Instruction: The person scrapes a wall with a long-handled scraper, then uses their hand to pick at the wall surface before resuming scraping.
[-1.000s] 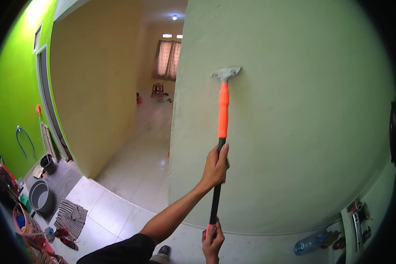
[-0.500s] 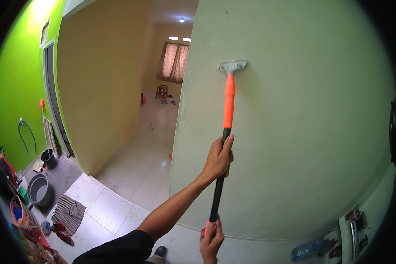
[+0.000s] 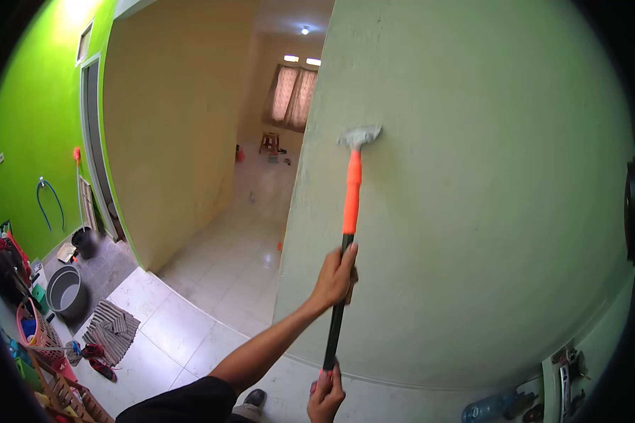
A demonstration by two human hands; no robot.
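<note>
Where the scraper (image 3: 351,190) is pressing: blade against the pale green wall (image 3: 473,211), sitting lower than before.
Left hand (image 3: 335,276): gripping the black shaft midway.
Right hand (image 3: 324,395): clasping the shaft's bottom end.

Pale green wall (image 3: 473,211), yellow wall (image 3: 169,127), tiled floor (image 3: 226,268), curtained window (image 3: 293,95).

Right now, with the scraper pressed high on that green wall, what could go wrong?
1. The scraper meets the wall with its blade tilted, so one corner might gouge the surface.
2. It works close to the wall's outer edge; a sideways slip could chip that.
3. The right hand holds only the very end of it, so the fingers may slide off.
</note>
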